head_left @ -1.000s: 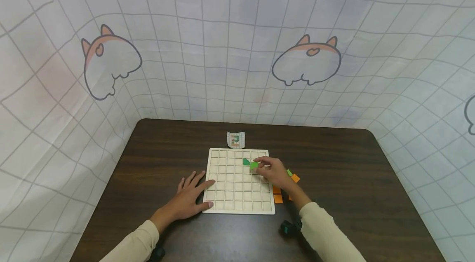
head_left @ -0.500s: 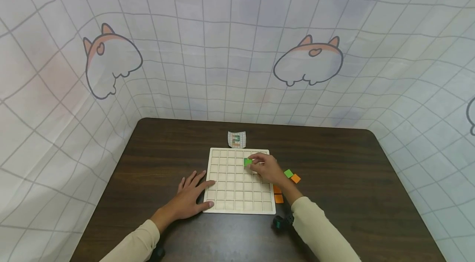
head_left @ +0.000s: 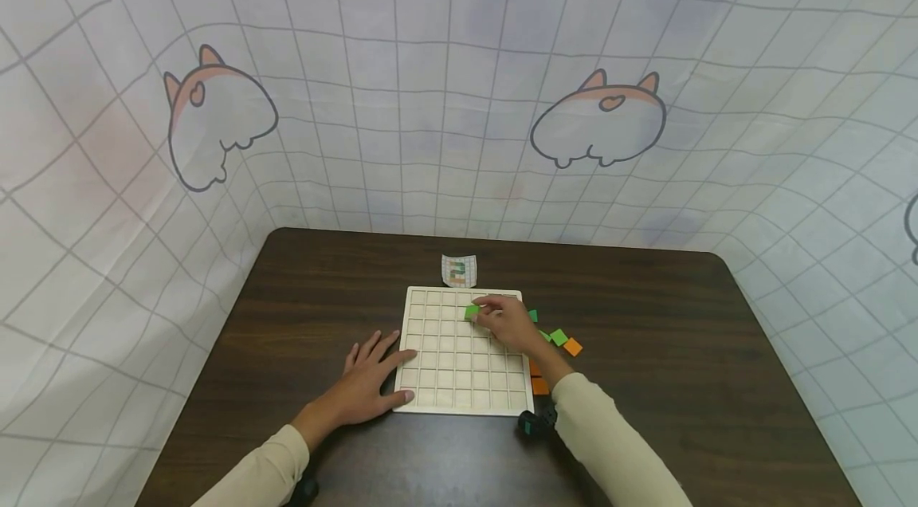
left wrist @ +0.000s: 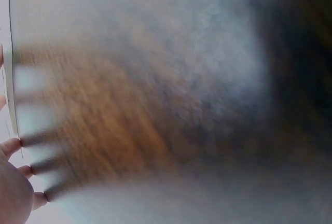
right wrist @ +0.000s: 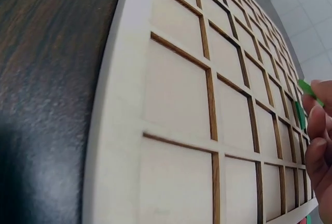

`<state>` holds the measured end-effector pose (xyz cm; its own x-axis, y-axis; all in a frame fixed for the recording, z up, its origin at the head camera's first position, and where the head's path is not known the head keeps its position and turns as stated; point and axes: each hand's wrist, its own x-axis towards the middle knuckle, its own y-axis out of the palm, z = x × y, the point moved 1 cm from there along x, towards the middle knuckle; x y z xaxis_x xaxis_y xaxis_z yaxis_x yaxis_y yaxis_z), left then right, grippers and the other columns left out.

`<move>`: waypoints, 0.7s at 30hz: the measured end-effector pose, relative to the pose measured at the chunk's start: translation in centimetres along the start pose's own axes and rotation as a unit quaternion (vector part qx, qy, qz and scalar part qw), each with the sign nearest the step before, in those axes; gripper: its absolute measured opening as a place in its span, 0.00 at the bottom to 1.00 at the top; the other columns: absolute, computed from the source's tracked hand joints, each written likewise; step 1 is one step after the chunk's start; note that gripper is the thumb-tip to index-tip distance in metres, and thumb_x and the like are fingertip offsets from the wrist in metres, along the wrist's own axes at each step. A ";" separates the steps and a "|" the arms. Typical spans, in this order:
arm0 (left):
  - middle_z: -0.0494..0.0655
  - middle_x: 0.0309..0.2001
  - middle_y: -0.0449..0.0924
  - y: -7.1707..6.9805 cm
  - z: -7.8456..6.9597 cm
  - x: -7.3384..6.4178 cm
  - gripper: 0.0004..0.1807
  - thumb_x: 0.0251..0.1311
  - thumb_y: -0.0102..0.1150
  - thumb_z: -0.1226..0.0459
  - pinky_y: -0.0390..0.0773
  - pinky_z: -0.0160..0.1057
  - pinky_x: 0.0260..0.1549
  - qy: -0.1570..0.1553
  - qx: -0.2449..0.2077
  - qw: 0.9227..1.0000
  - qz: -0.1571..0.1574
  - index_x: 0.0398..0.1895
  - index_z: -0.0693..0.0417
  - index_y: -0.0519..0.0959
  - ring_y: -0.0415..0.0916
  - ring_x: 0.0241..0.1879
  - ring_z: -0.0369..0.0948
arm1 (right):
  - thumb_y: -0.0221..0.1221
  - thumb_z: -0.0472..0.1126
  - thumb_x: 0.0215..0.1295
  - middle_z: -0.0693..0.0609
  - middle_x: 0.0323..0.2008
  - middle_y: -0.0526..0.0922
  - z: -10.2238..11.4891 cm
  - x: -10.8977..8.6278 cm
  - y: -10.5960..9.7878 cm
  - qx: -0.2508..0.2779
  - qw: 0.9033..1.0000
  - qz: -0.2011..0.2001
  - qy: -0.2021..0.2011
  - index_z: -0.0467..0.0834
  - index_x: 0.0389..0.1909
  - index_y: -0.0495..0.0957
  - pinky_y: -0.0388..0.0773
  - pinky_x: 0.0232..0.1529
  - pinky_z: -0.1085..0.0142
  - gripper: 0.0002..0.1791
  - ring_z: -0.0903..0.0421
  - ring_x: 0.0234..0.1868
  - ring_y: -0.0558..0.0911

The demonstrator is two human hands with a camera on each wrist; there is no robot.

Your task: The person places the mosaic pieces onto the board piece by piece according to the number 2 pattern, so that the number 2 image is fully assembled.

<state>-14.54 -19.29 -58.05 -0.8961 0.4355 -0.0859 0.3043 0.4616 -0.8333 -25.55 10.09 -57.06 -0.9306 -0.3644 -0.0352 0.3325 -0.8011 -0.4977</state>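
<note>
Light green tile is pinched between thumb and fingertips of the right hand. Held over the far part of the gridded board, right of its centre line; tilted against the grid in the right wrist view. Whether a cell is touched by it cannot be told.

In the same view a dark green piece is seated in a cell right beside the grasped tile; in the head view that spot is covered.

Left hand: fingers spread and released, nothing grasped. Board's left rim is crossed by thumb and index finger, both rested on the board near its near-left corner; remaining fingers are laid beside the rim.

Off the board's right side, loose parts are scattered: dark green tile near the rim, loose light green tile next to an orange tile, plus orange pieces just beside the rim, partly covered by the right forearm.

Printed card with a coloured grid figure is placed just beyond the far rim. All is set on a dark wood table, enclosed by white grid-patterned cloth. Left wrist view is mostly filled by blurred tabletop.
</note>
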 end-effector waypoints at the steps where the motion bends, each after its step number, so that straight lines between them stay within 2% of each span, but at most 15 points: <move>1: 0.54 0.80 0.49 0.0 0.0 0.0 0.37 0.64 0.59 0.39 0.41 0.77 0.66 0.000 0.000 1.000 0.000 0.74 0.35 0.66 0.40 0.79 0.62 | 0.64 0.40 0.69 0.46 0.40 0.86 0.1 0.0 0.1 -0.004 1.000 0.000 0.000 0.40 0.56 0.82 0.75 0.24 0.66 0.17 0.60 0.24 0.79; 6: 0.53 0.80 0.49 0.1 0.1 0.0 0.37 0.64 0.59 0.38 0.41 0.76 0.66 -0.003 0.005 1.000 0.001 0.75 0.34 0.66 0.40 0.79 0.62 | 0.64 0.40 0.69 0.48 0.38 0.86 0.1 0.3 0.3 -0.026 1.000 0.001 -0.007 0.40 0.55 0.81 0.76 0.26 0.65 0.16 0.59 0.28 0.80; 14: 0.53 0.80 0.49 0.0 -0.1 0.1 0.36 0.64 0.60 0.40 0.40 0.76 0.66 -0.004 -0.003 1.000 0.002 0.74 0.34 0.66 0.40 0.79 0.62 | 0.64 0.41 0.68 0.56 0.34 0.86 0.2 0.7 0.5 -0.065 0.998 -0.005 -0.001 0.42 0.53 0.82 0.79 0.45 0.57 0.14 0.60 0.38 0.82; 21: 0.53 0.80 0.49 -0.2 -0.2 0.0 0.36 0.64 0.60 0.40 0.41 0.77 0.66 -0.002 -0.002 1.000 0.000 0.74 0.35 0.67 0.41 0.79 0.62 | 0.65 0.40 0.67 0.56 0.33 0.85 0.3 0.9 0.7 -0.077 0.997 -0.012 0.009 0.43 0.51 0.83 0.76 0.42 0.60 0.13 0.60 0.35 0.79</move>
<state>-14.56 -19.22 -57.84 -0.8974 0.4324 -0.0876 0.3050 0.4647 -0.8313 -26.15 9.03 -57.16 -0.9408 -0.3370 -0.0371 0.2849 -0.7267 -0.6251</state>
